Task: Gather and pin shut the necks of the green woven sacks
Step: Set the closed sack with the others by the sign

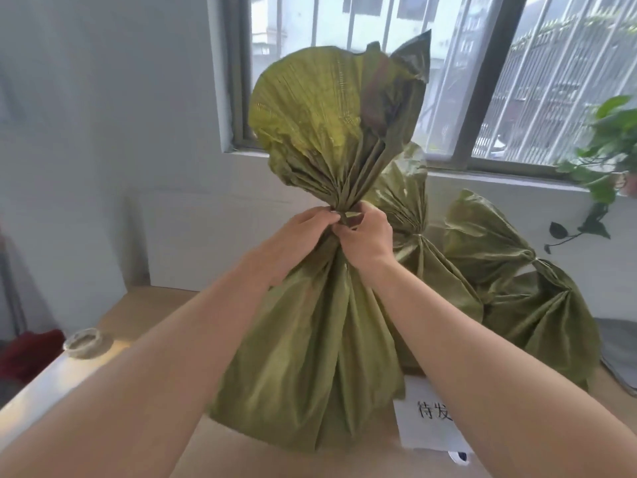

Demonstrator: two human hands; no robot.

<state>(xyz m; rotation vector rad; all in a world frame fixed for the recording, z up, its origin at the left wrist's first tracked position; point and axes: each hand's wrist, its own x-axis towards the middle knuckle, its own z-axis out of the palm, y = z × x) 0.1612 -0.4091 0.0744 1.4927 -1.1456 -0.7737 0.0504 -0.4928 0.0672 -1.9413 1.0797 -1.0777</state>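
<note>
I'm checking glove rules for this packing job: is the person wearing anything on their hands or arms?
No. The left hand and right hand are bare, without gloves; no ring, watch or bracelet shows. Both forearms are uncovered to the picture's edge, so no sleeve is in view.

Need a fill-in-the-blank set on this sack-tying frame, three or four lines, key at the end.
The left hand and right hand both grip the front sack at its gathered ____.
Behind it, ____ more green sacks stand with necks already cinched.
The tape roll lies on the table to the front sack's ____.
The leafy plant sits on the ____.
Missing words: neck; two; left; windowsill.
</note>
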